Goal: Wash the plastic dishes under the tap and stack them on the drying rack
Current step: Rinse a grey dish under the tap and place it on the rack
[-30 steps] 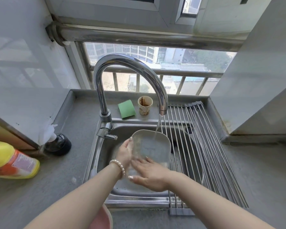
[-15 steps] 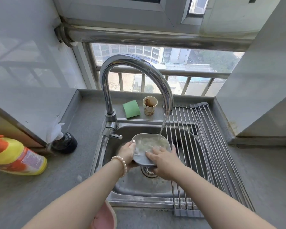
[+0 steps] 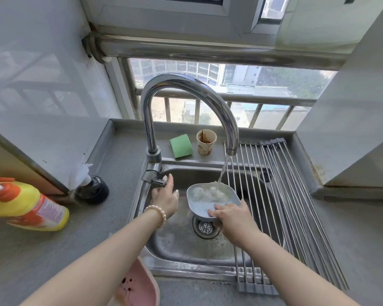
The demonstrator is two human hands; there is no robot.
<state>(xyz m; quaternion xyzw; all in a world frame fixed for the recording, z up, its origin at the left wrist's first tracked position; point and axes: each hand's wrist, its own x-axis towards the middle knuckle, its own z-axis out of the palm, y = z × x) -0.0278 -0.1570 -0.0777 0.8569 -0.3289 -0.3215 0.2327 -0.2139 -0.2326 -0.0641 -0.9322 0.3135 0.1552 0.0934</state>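
Steel sink (image 3: 177, 250) under window; right hand (image 3: 232, 219) gripping grey dish (image 3: 205, 200), rinsing under tap (image 3: 186, 89). Left hand (image 3: 165, 196) fingers loose, touching tap lever (image 3: 155, 180). Drying rack (image 3: 281, 195) holding nothing; pink dish (image 3: 139, 288) waiting unwashed.

A single wide-angle camera worn on the head looks forward and steeply down into the steel sink (image 3: 164, 246), close enough that both forearms run in from the bottom edge and the tap (image 3: 186, 85) arches through the middle of the frame. It faces the barred window (image 3: 230, 100) behind the counter (straight edges bow toward the borders). The drying rack (image 3: 296, 195) fills the right side, a yellow bottle (image 3: 27, 206) is cut by the left edge, and no second view overlaps it.
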